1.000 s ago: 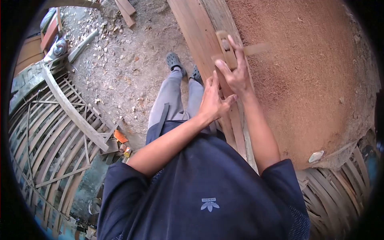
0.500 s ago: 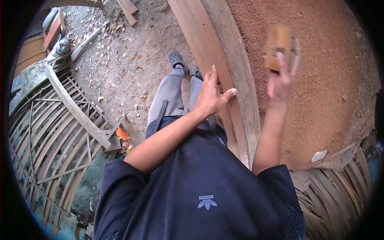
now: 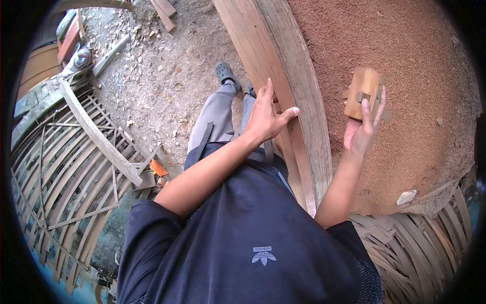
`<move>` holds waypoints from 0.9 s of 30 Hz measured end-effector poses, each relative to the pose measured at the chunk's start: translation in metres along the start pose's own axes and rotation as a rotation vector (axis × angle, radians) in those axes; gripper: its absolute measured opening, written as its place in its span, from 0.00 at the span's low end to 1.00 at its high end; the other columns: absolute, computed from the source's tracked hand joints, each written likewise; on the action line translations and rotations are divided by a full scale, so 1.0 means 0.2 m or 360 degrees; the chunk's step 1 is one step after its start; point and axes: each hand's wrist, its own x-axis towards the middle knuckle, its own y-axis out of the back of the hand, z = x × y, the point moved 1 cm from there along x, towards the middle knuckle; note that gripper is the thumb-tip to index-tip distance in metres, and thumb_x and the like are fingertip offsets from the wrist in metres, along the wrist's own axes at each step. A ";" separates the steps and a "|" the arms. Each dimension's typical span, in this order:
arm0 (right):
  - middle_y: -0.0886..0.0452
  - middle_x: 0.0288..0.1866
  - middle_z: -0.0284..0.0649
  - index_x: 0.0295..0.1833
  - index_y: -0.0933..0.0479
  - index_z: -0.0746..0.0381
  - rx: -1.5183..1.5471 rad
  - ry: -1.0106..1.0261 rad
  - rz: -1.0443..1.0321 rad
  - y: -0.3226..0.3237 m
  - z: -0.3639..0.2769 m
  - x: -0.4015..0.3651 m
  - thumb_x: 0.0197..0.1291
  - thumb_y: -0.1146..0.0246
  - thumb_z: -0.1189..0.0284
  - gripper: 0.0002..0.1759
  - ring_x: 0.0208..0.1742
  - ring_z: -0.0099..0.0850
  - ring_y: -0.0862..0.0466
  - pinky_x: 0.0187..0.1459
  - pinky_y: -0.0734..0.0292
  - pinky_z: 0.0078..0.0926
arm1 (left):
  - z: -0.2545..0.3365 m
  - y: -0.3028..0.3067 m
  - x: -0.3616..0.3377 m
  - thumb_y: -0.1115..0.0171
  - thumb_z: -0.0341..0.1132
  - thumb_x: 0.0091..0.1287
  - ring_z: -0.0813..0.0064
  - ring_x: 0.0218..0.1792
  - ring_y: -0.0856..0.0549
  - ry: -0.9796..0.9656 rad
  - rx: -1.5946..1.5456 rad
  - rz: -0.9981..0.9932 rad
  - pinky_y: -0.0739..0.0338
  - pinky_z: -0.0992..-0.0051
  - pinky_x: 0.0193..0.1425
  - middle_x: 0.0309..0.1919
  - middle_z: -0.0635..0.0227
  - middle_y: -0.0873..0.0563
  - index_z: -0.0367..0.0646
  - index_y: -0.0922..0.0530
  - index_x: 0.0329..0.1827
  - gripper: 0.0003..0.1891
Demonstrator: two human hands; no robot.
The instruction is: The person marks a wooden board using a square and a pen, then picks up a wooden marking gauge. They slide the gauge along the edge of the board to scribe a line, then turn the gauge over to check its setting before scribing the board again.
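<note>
My left hand [image 3: 267, 119] lies on a reddish-brown plank [image 3: 253, 45], its thumb and forefinger spread apart over the wood. Alongside that plank runs a weathered grey beam [image 3: 298, 71]. Over to the right, my right hand [image 3: 360, 136] grips a wooden hand plane [image 3: 362, 90], a short block with a small squarish piece set in its face. The plane is raised over the sawdust, away from the plank. My thumb presses on its near side, and some of the other fingers are hidden behind it.
Reddish sawdust [image 3: 415, 101] covers the ground at right, and wood chips litter the ground at left. A slatted wooden frame [image 3: 66, 182] stands at far left beside a curved timber [image 3: 98, 134]. Thin strips [image 3: 405, 248] are piled at lower right. An orange object [image 3: 158, 167] lies near my left elbow.
My right hand has brought the hand plane lower in the view, nearer my body, and tilted it slightly. The left hand has stayed on the plank.
</note>
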 end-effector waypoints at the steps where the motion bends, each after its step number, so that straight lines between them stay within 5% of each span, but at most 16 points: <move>1: 0.36 0.78 0.49 0.86 0.46 0.52 0.0011 0.0004 -0.0004 0.00 0.01 -0.01 0.66 0.28 0.69 0.48 0.75 0.44 0.30 0.72 0.28 0.48 | 0.00 0.00 0.00 0.19 0.49 0.59 0.48 0.66 0.19 -0.0001 0.0000 0.0001 0.24 0.60 0.73 0.68 0.37 0.28 0.20 0.51 0.82 0.61; 8: 0.37 0.80 0.49 0.86 0.47 0.53 -0.0061 -0.0035 -0.0099 0.01 -0.04 -0.13 0.66 0.31 0.70 0.47 0.79 0.45 0.33 0.75 0.30 0.48 | -0.05 -0.01 -0.04 0.19 0.52 0.59 0.50 0.66 0.20 -0.0002 -0.0018 0.0095 0.25 0.60 0.73 0.69 0.42 0.26 0.24 0.47 0.82 0.60; 12: 0.34 0.79 0.50 0.85 0.45 0.59 -0.0483 -0.0027 -0.0345 -0.01 -0.14 -0.30 0.62 0.30 0.62 0.50 0.76 0.44 0.28 0.75 0.30 0.45 | -0.02 0.12 -0.15 0.23 0.51 0.65 0.56 0.69 0.22 -0.0024 -0.0300 0.0138 0.23 0.58 0.71 0.74 0.47 0.29 0.29 0.46 0.83 0.54; 14: 0.36 0.82 0.52 0.83 0.40 0.60 -0.0737 0.0011 -0.0873 -0.02 -0.18 -0.41 0.61 0.31 0.72 0.45 0.75 0.47 0.25 0.75 0.29 0.46 | 0.04 0.22 -0.23 0.26 0.52 0.69 0.56 0.72 0.24 -0.0055 -0.0451 0.0059 0.28 0.58 0.75 0.76 0.51 0.30 0.32 0.46 0.84 0.52; 17: 0.35 0.83 0.53 0.82 0.38 0.61 -0.0899 0.0323 -0.1220 -0.08 -0.16 -0.55 0.60 0.30 0.74 0.44 0.80 0.49 0.30 0.78 0.32 0.44 | 0.09 0.33 -0.34 0.34 0.56 0.74 0.63 0.73 0.28 -0.0230 -0.1014 -0.0629 0.38 0.62 0.80 0.73 0.58 0.28 0.39 0.46 0.86 0.47; 19: 0.35 0.82 0.54 0.81 0.36 0.61 -0.0830 0.0330 -0.1440 -0.15 -0.16 -0.67 0.59 0.29 0.77 0.43 0.83 0.51 0.34 0.79 0.35 0.43 | 0.15 0.41 -0.40 0.31 0.54 0.73 0.65 0.71 0.26 -0.0233 -0.0990 -0.0779 0.35 0.62 0.78 0.70 0.59 0.26 0.41 0.45 0.85 0.46; 27: 0.32 0.81 0.53 0.79 0.33 0.60 -0.0734 0.0361 -0.1296 -0.26 -0.12 -0.85 0.56 0.28 0.80 0.43 0.81 0.54 0.31 0.78 0.34 0.45 | 0.11 0.48 -0.50 0.27 0.49 0.71 0.72 0.62 0.22 -0.0122 -0.0839 -0.0801 0.22 0.69 0.65 0.60 0.64 0.21 0.46 0.39 0.83 0.42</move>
